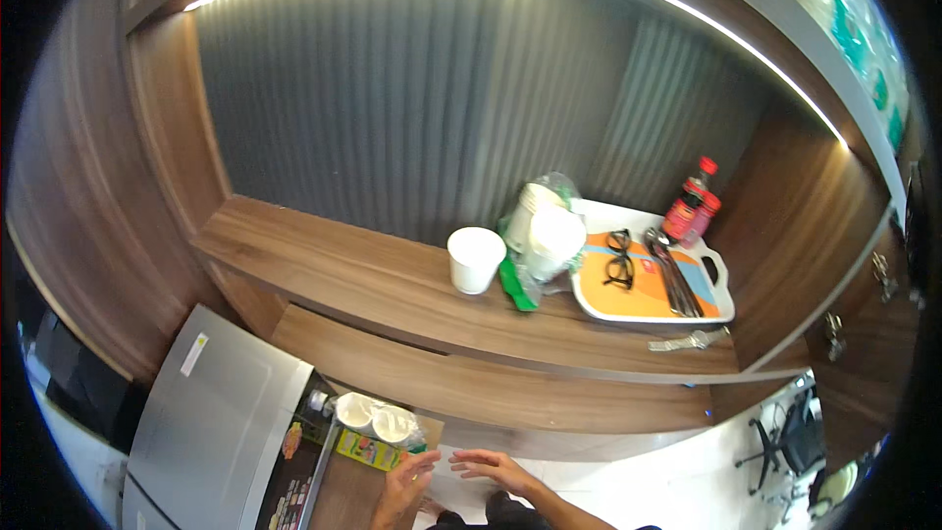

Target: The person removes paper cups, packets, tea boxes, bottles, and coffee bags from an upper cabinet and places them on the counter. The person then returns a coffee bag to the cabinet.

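My left hand (409, 482) is held low in front of me with its fingers apart and nothing in it. Close to its right, my right hand (491, 467) also hangs in the air, fingers spread and empty. Just beyond my left hand lie a green and yellow carton (368, 450) and white cups (394, 423) in clear plastic. On the wooden shelf above stands a white paper cup (475, 259), with bagged white cups (550, 235) beside it. A white-rimmed tray (727, 302) holds black eyeglasses (619, 259), metal spoons (673, 272) and two red-capped bottles (690, 206).
A metal wristwatch (689, 341) lies before the tray near the shelf edge. At left stands a grey refrigerator (221, 412). The lower wooden ledge (500, 394) runs between the upper shelf and my hands. A black office chair (798, 430) stands at far right.
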Motion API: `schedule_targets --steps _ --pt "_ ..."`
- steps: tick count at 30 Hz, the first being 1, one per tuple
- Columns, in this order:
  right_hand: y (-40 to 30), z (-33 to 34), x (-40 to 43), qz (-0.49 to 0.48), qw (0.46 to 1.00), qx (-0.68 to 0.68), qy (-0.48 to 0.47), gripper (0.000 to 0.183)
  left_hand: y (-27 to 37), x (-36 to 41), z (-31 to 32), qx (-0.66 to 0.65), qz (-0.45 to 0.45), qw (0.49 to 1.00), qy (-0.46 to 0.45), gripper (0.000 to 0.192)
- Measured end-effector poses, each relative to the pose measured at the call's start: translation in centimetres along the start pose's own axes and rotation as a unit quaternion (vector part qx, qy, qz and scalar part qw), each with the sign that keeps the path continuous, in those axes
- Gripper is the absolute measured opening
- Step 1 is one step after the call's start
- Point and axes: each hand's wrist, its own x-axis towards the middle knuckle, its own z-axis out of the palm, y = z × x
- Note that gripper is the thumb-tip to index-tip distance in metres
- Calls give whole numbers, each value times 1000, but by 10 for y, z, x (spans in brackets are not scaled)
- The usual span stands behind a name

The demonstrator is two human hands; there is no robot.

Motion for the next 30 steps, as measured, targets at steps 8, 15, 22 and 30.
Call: schedule_targets --steps 8,15,22,30 --pt "-32 -21 -86 -159 984 28 80 42 3 38 57 -84 0 981 -174 63" --pt "-28 -55 -178 -254 958 58 122 48 -4 42 157 -92 13 963 -254 71" --pt "-16 -96 -283 -354 919 72 157 53 -24 19 280 -141 -9 935 -324 76" --pt "-8 -132 -379 -395 896 83 187 55 -46 -3 390 -162 -34 907 -386 75"
